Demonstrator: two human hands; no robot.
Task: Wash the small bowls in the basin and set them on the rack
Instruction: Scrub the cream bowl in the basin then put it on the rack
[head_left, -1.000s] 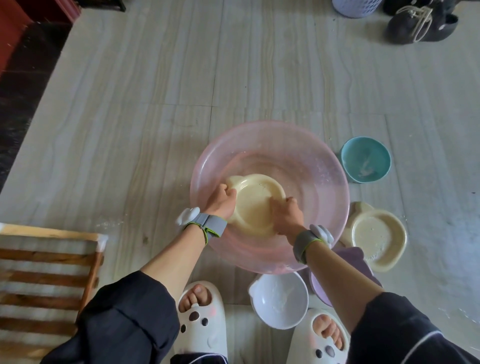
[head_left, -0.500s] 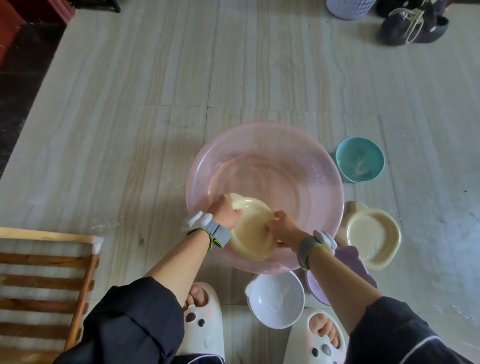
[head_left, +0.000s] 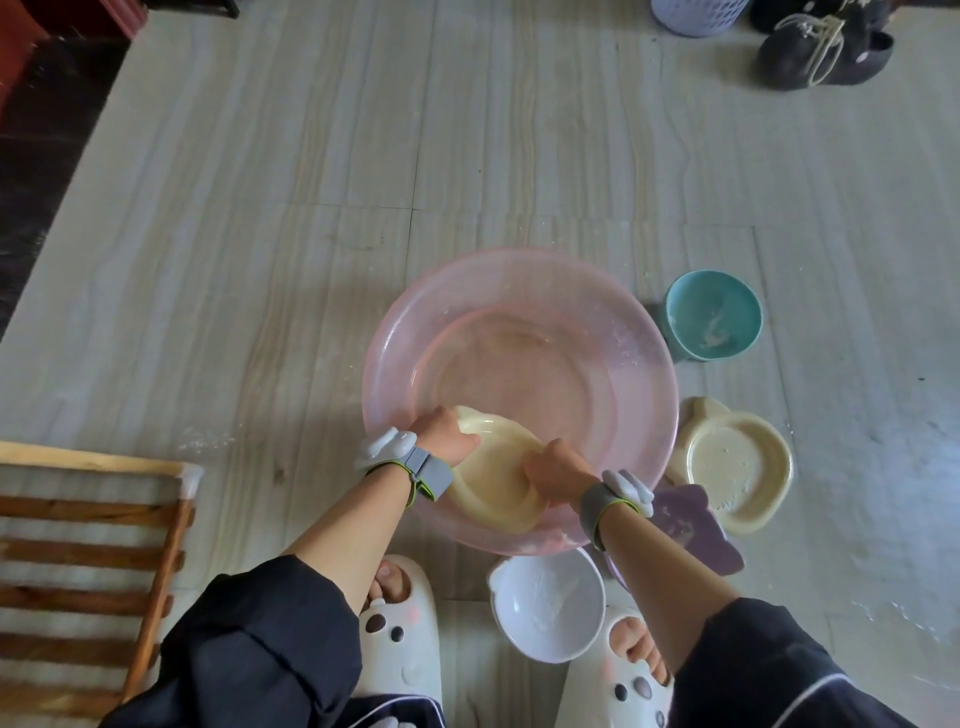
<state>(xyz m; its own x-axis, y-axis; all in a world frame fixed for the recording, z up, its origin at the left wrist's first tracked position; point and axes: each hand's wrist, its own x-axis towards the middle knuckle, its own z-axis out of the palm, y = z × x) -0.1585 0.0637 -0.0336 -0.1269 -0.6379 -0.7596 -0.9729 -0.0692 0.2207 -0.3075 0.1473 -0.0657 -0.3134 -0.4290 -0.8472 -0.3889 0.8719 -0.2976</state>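
Observation:
A cream bowl (head_left: 493, 475) sits tilted against the near wall of the pink translucent basin (head_left: 519, 275), which stands on the tiled floor. My left hand (head_left: 441, 439) grips the bowl's left rim and my right hand (head_left: 553, 467) grips its right rim. The wooden slatted rack (head_left: 88, 545) lies at the lower left, with no bowls on the part in view. Outside the basin stand a teal bowl (head_left: 714, 314), a second cream bowl (head_left: 735, 462), a purple bowl (head_left: 693, 530) partly hidden behind my right arm, and a white bowl (head_left: 548, 605) near my feet.
My feet in white slippers (head_left: 402, 634) stand just below the basin. Dark shoes (head_left: 821, 44) and a pale lilac basket (head_left: 698, 15) sit at the far right. A dark floor strip runs along the far left edge.
Both hands have pulled the cream bowl from the middle of the basin toward its near wall and tilted it up. The other bowls and the rack have stayed put.

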